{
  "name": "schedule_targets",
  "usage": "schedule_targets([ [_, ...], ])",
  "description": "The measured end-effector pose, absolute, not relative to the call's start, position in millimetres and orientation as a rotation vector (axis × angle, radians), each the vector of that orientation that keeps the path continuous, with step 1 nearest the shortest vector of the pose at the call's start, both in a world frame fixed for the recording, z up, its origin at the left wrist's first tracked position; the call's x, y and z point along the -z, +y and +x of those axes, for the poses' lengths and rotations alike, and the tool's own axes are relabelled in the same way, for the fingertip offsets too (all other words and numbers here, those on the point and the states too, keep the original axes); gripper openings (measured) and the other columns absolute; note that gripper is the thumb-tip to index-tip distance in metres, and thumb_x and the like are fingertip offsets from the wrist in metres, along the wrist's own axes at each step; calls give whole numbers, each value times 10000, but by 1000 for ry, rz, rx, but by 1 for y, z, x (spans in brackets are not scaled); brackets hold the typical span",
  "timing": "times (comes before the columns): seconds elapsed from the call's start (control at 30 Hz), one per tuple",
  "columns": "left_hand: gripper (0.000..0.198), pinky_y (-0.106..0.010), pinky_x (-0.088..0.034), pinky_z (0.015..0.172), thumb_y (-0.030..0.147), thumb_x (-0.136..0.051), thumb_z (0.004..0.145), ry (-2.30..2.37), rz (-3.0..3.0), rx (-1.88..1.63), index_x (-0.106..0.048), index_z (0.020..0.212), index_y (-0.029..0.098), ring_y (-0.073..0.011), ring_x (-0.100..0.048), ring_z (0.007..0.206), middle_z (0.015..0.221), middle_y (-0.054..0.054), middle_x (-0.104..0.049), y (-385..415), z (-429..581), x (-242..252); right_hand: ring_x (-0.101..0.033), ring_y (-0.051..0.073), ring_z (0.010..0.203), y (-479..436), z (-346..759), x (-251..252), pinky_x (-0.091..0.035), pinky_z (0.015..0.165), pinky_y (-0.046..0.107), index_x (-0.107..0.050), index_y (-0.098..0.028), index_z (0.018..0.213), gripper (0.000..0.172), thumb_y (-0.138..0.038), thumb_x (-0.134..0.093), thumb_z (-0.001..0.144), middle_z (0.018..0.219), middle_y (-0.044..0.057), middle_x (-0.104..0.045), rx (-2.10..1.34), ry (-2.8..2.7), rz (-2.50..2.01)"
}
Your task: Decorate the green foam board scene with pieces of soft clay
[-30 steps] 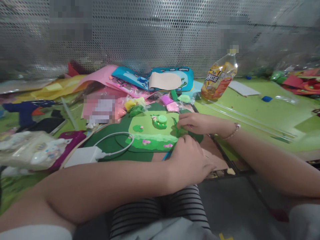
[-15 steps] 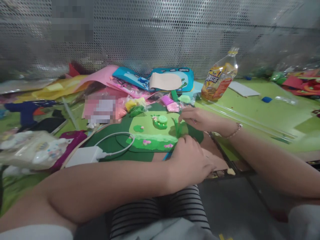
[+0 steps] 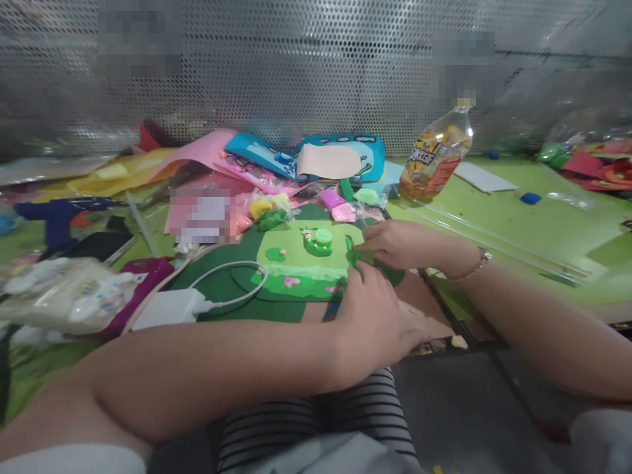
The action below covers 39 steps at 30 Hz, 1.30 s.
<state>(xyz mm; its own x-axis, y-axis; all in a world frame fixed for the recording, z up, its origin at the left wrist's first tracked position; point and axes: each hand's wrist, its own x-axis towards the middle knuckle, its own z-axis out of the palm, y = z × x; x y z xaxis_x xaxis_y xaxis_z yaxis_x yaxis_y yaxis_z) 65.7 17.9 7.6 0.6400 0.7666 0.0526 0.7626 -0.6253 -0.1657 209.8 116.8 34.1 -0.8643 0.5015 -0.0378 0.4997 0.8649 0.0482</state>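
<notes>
A light-green clay picture lies on a green board (image 3: 266, 245), with a clay snail (image 3: 320, 241) at its upper middle and a raised green clay band with small pink flowers (image 3: 281, 279) along its near edge. My right hand (image 3: 395, 243) is closed, its fingertips pinching a thin dark-green clay blade (image 3: 349, 247) at the picture's right side. Close in front, my left hand (image 3: 368, 313) curls over the near right corner of the board. Its fingertips are partly hidden, so what they grip is unclear.
Packets of coloured clay (image 3: 338, 205) lie behind the board. A plastic bottle (image 3: 434, 158) leans at the back right, near clear rods (image 3: 494, 240). On the left are a white charger (image 3: 170, 308) with a looped cable, a phone (image 3: 99, 245) and a blue glue gun (image 3: 54, 220).
My right hand has moved slightly down and nearer my left hand, over the clay blade. The left hand has barely shifted.
</notes>
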Motion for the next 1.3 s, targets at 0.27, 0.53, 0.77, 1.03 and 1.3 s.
schedule_targets([
  [0.27,1006,-487,-212,1053,782,-226,733,-1291,-2742,-25,-323,1371,11,-406,-290,1302,1385,-265,-357,29,63,-12,-511,146,699,116,214,-41,-328,585,260,-644,-138,791,257,-83,-394,792,824,88,-598,-224,2931,1143],
  [0.53,900,-512,-177,1060,697,-182,806,-1274,-2725,47,-316,1374,12,-395,-273,1317,1363,-282,-378,49,61,-5,-530,137,722,121,221,-46,-371,619,245,-624,-141,791,270,-64,-366,780,834,79,-608,-9,2965,1139],
  [0.77,878,-511,-150,1070,683,-176,812,-1267,-2729,67,-325,1372,23,-396,-251,1326,1377,-273,-363,50,60,0,-519,143,723,126,225,-44,-374,651,254,-590,-134,718,256,-101,-359,823,786,88,-594,48,2917,1118],
  [1.03,1115,-544,-98,1071,869,-201,626,-1323,-2814,115,-265,1403,72,-410,-159,1352,1451,-260,-225,66,59,2,-455,122,583,132,227,-33,-298,552,254,-555,-132,822,241,-222,-346,900,715,63,-576,-166,2767,1259],
  [1.3,1013,-524,-109,1076,789,-104,729,-1303,-2843,210,-291,1379,36,-364,-194,1347,1444,-242,-260,70,56,8,-533,181,700,136,219,-20,-296,587,292,-577,-66,879,254,-129,-331,890,830,152,-614,-400,2672,1035],
])
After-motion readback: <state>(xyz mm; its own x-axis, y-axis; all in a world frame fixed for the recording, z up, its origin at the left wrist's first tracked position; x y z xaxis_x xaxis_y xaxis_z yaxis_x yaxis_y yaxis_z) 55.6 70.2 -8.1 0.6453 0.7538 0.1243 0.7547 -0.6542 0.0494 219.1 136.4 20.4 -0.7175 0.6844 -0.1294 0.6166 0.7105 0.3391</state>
